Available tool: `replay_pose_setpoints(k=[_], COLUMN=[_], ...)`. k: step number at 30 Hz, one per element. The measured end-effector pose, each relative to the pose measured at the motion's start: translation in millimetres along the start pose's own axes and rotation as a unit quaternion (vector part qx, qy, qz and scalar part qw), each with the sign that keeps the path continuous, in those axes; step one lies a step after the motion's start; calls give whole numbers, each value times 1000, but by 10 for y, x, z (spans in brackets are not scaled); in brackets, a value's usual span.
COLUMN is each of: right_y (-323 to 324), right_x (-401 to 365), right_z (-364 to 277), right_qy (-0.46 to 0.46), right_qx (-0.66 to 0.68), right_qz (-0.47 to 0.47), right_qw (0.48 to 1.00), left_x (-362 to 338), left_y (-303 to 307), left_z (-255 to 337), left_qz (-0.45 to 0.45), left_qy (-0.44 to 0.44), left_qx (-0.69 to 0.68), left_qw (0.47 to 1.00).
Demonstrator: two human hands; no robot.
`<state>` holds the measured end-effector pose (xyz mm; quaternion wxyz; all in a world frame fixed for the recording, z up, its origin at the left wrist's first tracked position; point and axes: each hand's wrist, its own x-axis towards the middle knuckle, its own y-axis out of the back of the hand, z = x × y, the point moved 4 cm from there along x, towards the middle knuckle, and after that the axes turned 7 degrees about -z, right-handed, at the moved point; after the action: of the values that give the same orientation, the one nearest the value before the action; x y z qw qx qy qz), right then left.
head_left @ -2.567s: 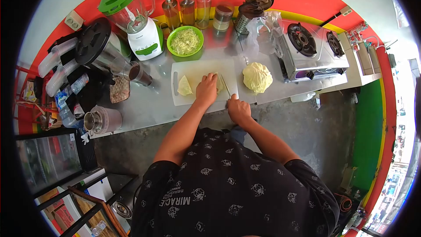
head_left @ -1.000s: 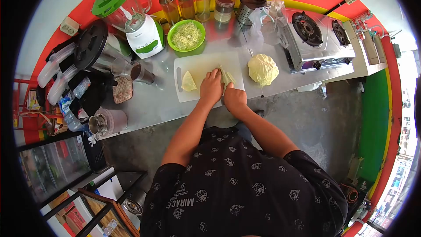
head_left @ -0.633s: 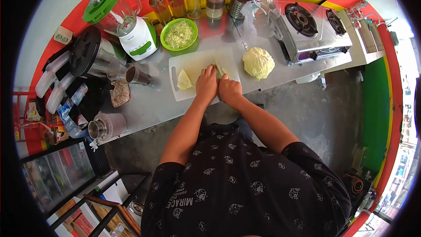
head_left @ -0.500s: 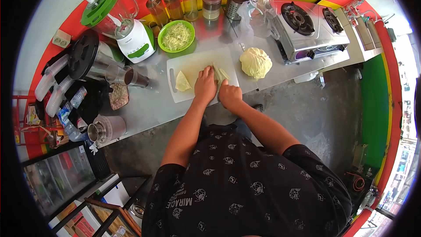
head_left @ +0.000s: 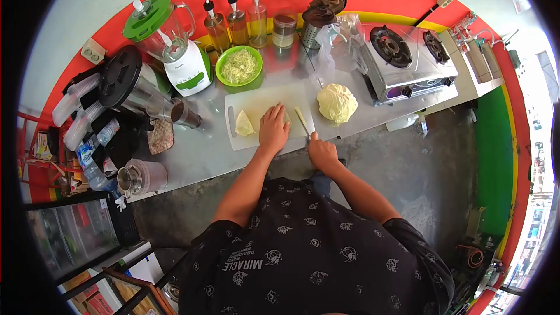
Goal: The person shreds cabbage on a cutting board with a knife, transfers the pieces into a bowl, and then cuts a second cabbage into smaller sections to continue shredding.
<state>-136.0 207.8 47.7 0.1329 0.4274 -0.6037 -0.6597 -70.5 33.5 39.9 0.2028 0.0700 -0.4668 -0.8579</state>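
My left hand [head_left: 273, 128] presses flat on a piece of cabbage on the white cutting board [head_left: 256, 100]. My right hand [head_left: 321, 151] grips the handle of a knife [head_left: 302, 121] whose blade lies on the board just right of my left hand. A cabbage wedge [head_left: 244, 123] rests at the board's left end. A larger cabbage head [head_left: 336, 103] sits on the counter to the right of the board. A green bowl [head_left: 238, 66] of shredded cabbage stands behind the board.
A blender [head_left: 172, 44] with a green lid and three pump bottles [head_left: 236, 18] line the back. A two-burner gas stove [head_left: 405, 58] stands at the right. A steel pot with black lid [head_left: 123, 78], stacked plastic cups [head_left: 79, 111] and a metal jug [head_left: 139, 176] crowd the left.
My right hand has drawn the knife back toward the counter's front edge, away from my left hand. My left hand stays on the cabbage piece.
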Motion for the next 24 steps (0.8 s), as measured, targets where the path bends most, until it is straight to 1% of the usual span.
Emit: replay_pose_setpoints(k=[1,2,3,4,5,6,8,10,13,14,16,22,24], right_y=[44,77,111,142,170,196,229,236,192,174,128,155,119], right_x=[16,35,45,52,57,61,84,122,182,209,248,242,318], right_z=[-7,-24,-41,-61,-100,-147,-237,-309,-412,-424,-457,-508,-529], right_qy=[1,-2,-5,-6,11,28,30,29,37,34,39,19,6], right_qx=[-2,33,67,65,88,111,122,140,103,108,72,14,32], right_qz=[4,6,8,9,15,21,19,19,19,20,19,6,4], right_qw=[1000,999,998,998,996,993,992,990,994,993,996,1000,999], left_x=[-16,-22,-19,-27,-50,-90,-162,-172,-158,-157,-161,-163,-149], left_y=[30,56,36,33,26,1,-53,-38,-50,-48,-50,-63,-77], left_z=[20,42,28,-3,-40,-81,-177,-141,-106,-102,-98,-101,-93], left_qz=[23,46,49,67,85,86,86,78,68,76,78,77,73], left_qy=[2,3,2,10,18,19,39,25,23,18,12,19,19], left_qx=[36,72,71,69,67,66,52,48,68,71,74,87,87], left_qw=[999,996,996,995,994,994,994,995,995,994,994,993,993])
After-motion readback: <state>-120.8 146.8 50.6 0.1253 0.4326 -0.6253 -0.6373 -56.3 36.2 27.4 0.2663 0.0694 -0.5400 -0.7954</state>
